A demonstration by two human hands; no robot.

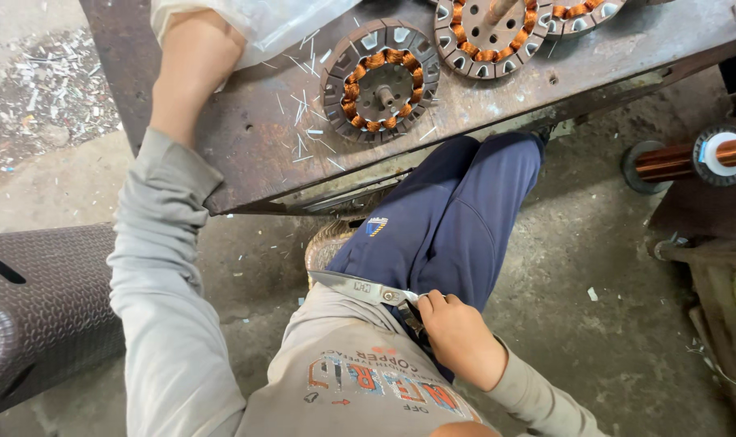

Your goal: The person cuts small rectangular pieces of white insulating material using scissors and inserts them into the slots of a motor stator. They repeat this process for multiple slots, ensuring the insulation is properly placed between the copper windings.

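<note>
Meanwhile, steel scissors (pixel 360 286) are held low at the lap in the right hand (pixel 455 330), its grip pressed around their handles, while the left hand (pixel 191 61), its grip hidden, is laid by a clear plastic bag (pixel 263 20) on the rusty metal surface (pixel 255 146) beside a round copper-wound stator (pixel 380 81).

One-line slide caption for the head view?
Right hand holds metal scissors at the lap; left hand reaches into a clear plastic bag beside copper-wound stators.

Motor repair workshop: rusty metal bench (pixel 255 154), copper-wound stators (pixel 380 81), copper wire spool (pixel 676 160), dusty concrete floor (pixel 595 267).
</note>
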